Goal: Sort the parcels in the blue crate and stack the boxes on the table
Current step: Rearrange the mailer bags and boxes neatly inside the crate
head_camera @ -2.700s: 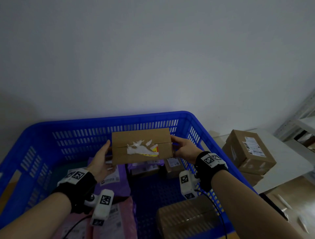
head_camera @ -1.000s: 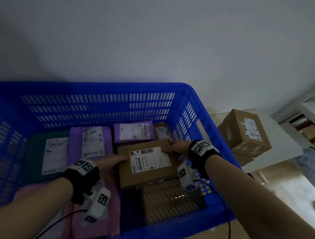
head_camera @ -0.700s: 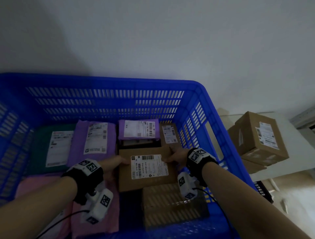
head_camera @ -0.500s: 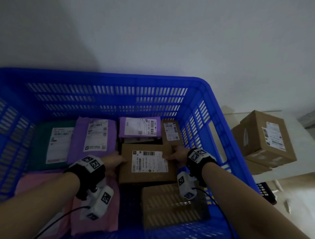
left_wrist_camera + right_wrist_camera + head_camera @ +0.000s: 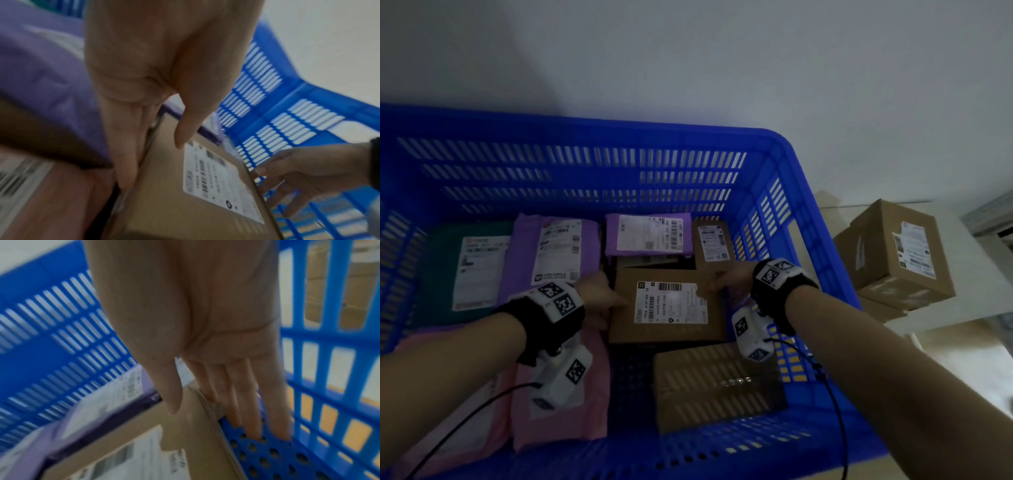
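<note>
Cardboard, flat and stiff: the box (image 5: 667, 308) lies label-up in the middle of the crate (image 5: 784, 178), resting partly on other parcels, and I have it by its two short sides. My left hand (image 5: 599, 298) has its thumb laid on the top face and its fingers (image 5: 125, 155) straight down the left wall; my right hand (image 5: 729, 281) mirrors that, thumb on top near the torn corner of the label (image 5: 671, 303), fingers (image 5: 244, 405) straight down the right wall toward the perforated crate floor. Neither hand is curled under it, so this is a squeeze between flat fingers more than a clamp.

I judge it light for its size, rigid enough to lift level from the ends, with matte board that should not slip. The glossy label would, so I keep my thumbs on bare cardboard. Edges look crisp, taped along the seam.

Around it lie soft things: purple mailers (image 5: 558, 250) behind and to the left, a pink mailer (image 5: 571, 407) near me, a dark green one (image 5: 438, 274) far left. These are limp and crinkly. A small box (image 5: 712, 243) stands behind, and a larger box (image 5: 715, 387) lies near. Beyond the crate's right wall, on the table (image 5: 914, 325), boxes (image 5: 893, 253) are already stacked.
</note>
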Available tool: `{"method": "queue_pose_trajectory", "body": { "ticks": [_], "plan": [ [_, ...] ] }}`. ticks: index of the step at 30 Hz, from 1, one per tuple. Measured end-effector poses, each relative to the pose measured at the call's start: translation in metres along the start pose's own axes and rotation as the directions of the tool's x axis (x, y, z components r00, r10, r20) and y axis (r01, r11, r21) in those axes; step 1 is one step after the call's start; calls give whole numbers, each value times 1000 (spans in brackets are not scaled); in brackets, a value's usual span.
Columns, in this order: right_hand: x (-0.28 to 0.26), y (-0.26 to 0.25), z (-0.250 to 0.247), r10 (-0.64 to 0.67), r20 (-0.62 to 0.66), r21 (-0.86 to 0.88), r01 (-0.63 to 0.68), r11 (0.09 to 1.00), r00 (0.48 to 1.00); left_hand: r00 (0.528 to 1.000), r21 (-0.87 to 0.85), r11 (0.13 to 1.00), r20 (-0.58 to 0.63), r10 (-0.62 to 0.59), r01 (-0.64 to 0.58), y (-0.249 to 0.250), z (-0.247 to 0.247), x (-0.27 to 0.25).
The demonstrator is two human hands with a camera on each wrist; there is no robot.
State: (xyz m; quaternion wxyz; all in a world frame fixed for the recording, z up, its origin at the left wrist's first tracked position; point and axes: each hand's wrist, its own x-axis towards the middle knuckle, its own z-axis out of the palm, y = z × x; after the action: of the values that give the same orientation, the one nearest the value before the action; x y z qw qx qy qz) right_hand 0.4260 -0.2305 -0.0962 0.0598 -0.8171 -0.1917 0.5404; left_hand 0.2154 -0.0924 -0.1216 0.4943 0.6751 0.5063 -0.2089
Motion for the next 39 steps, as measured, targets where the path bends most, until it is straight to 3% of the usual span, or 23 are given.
{"method": "queue_pose_trajectory", "body": {
  "ticks": [5,9,11,17,28,33,36,39],
  "plan": [
    [-54,-8,-4,42,4,-224,-40,974,999,986,73,997,165,-31,19,7,1,-12],
    [-81,-4,2,83,-40,-433,-92,897,996,902,197,980,420,-101,18,7,22,-18],
    [-85,1,10,104,-61,-540,-120,833,993,863,258,966,487,-134,5,5,34,-15],
    [-84,11,31,187,-40,-598,-174,783,982,844,305,952,501,-192,36,9,64,-24],
    [-76,16,26,245,48,-544,-181,819,968,773,115,983,607,-183,142,-3,71,-28],
    [-85,10,21,245,37,-569,-181,802,969,755,69,991,642,-130,112,3,58,-45],
    [-97,1,11,234,19,-568,-182,803,972,760,56,996,644,-85,65,14,37,-57],
    [-112,-9,-3,236,9,-517,-198,833,972,811,37,999,584,-14,-10,25,11,-63]
  ]
}}
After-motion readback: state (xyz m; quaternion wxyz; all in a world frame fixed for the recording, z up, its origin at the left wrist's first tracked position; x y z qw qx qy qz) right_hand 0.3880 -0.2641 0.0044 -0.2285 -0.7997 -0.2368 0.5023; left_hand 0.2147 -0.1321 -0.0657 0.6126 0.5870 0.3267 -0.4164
